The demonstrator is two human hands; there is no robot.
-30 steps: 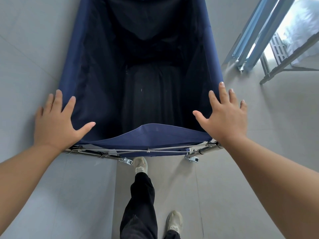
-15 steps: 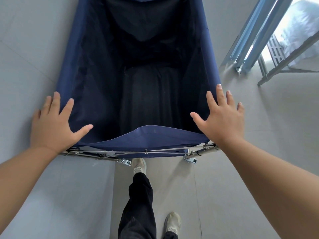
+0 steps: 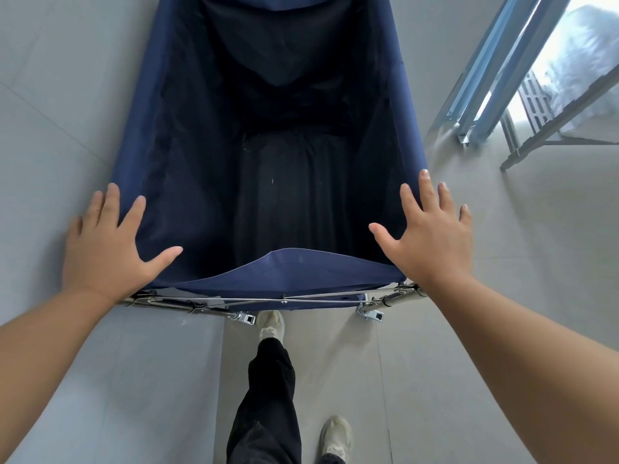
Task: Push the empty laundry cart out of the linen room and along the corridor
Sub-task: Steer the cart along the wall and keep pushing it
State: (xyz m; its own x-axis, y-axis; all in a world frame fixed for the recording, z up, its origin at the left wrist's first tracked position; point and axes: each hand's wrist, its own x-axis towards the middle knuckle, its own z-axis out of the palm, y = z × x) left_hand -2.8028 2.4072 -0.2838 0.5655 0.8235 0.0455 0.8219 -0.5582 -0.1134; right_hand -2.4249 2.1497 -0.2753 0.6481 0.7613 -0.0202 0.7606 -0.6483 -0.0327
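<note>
From the head camera, looking steeply down, the laundry cart [image 3: 268,145] fills the middle of the frame: a deep navy fabric bag hung on a metal frame [image 3: 207,304], its inside dark and bare down to the bottom. It stands on a pale grey tiled floor [image 3: 469,346], directly ahead of the person.

The left hand [image 3: 107,246] lies flat on the near left corner of the cart's rim, fingers spread and pointing forward, thumb reaching inward over the blue cloth. It is open-palmed, pressing rather than gripping; nothing is closed in it. The right hand [image 3: 432,239] mirrors it on the near right corner, fingers fanned along the side hem, thumb angled toward the middle, likewise flat and holding nothing. Both bare forearms run back toward the camera.

The near hem of the bag sags forward in a soft curve between the two hands. Under it, thin crossed steel rods run along the frame, and two small caster wheels [image 3: 370,313] show just below.

Beneath the cart's near edge, a leg in black trousers [image 3: 268,396] steps forward, a pale shoe [image 3: 270,324] almost under the frame; a second pale shoe sits further back to the right.

At upper right, a light blue door frame [image 3: 482,78] opens onto a bright room with a grey metal rack [image 3: 549,135] and something white, blurred by glare.
</note>
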